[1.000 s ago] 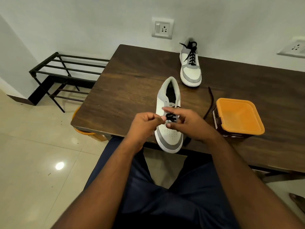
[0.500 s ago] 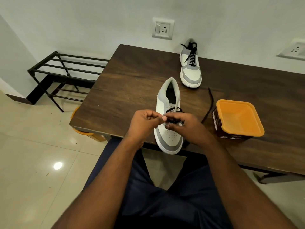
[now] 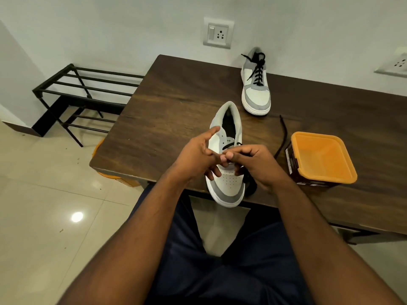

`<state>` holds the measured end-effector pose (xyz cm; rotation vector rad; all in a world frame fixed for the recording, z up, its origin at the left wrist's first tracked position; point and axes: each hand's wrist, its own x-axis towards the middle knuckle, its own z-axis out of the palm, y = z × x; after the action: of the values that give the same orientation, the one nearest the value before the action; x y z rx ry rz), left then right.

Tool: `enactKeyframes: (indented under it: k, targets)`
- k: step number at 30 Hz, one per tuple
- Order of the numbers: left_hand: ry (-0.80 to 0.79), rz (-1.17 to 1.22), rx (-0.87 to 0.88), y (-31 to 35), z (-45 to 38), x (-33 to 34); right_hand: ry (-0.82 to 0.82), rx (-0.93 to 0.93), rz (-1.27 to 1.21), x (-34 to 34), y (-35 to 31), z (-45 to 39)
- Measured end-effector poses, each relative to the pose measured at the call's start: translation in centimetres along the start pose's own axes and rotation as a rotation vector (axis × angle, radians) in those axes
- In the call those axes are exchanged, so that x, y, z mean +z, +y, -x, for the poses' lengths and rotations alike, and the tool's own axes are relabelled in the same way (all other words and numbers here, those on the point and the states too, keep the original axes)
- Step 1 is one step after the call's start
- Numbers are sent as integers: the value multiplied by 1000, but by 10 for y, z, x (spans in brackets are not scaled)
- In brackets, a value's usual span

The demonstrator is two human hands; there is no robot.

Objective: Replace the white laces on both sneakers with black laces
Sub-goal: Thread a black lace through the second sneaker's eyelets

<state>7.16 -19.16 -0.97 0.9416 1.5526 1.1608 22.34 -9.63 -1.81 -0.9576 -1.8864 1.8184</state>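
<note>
Dark wood table (image 3: pixel 176 102) against a pale wall is your bench, and you have the near sneaker (image 3: pixel 226 186) with its toe hanging over the front edge so the lower eyelets sit right under your fingers. Your right hand (image 3: pixel 257 166) is curled tight, pinching the black lace (image 3: pixel 283 137) just above the toe panel (probably feeding it through a low eyelet); the loose end trails away beyond that hand across the wood. Your left hand (image 3: pixel 198 155) is spread, fingers apart, its fingertips touching the shoe's near side beside your right thumb, seemingly to steady it. The far sneaker (image 3: pixel 256 91), well beyond both hands by the wall, already wears black laces, so I judge this the second shoe, early in its lacing. An orange tub (image 3: pixel 323 159) sits just outside your right hand; a black rack (image 3: pixel 72 93) stands off past your left.
</note>
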Motion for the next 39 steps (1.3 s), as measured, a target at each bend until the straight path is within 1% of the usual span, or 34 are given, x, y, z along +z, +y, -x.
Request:
enactKeyframes:
  k: [2, 5, 6, 7, 10, 11, 13, 14, 15, 19, 23, 25, 28, 31, 33, 35, 37, 39]
  targets:
    - [-18, -59, 50, 1, -7, -4, 12, 51, -43, -7, 1, -4]
    - [-6, -118, 89, 1, -14, -6, -64, 107, -103, -10, 1, -9]
    - [5, -123, 91, 2, -17, -5, -52, 101, -116, -10, 1, -11]
    - [13, -118, 85, 2, -20, -4, -6, 90, -133, -9, 1, -14]
    - [65, -142, 114, -4, -36, -6, 218, 86, -189, -11, 0, -25]
    - [86, -211, 147, -9, -43, -8, 264, 86, -198, -10, 0, -28]
    - [81, -444, 203, -15, -57, -10, 318, 75, -184, -8, 0, -32]
    - [75, -523, 216, -16, -62, -10, 336, 67, -183, -5, 0, -34]
    - [74, -545, 223, -17, -66, -11, 352, 63, -197, -2, 0, -34]
    - [95, -485, 229, -21, -76, -16, 406, 71, -269, 7, 1, -39]
    - [99, -444, 225, -29, -79, -20, 448, 68, -153, 11, 8, -42]
    - [104, -403, 225, -32, -77, -20, 459, 56, -38, 11, 14, -43]
    - [106, -368, 244, -37, -75, -21, 463, -46, 222, 11, 19, -50]
    - [102, -302, 243, -41, -75, -22, 425, -163, 518, 14, 18, -54]
    - [94, -247, 250, -44, -75, -23, 386, -182, 610, 16, 18, -56]
    - [103, -182, 243, -48, -76, -23, 362, -149, 599, 17, 18, -59]
    - [112, -132, 244, -50, -77, -20, 346, -92, 537, 13, 17, -61]
    - [128, -116, 289, -55, -78, -19, 301, -33, 450, 10, 16, -63]
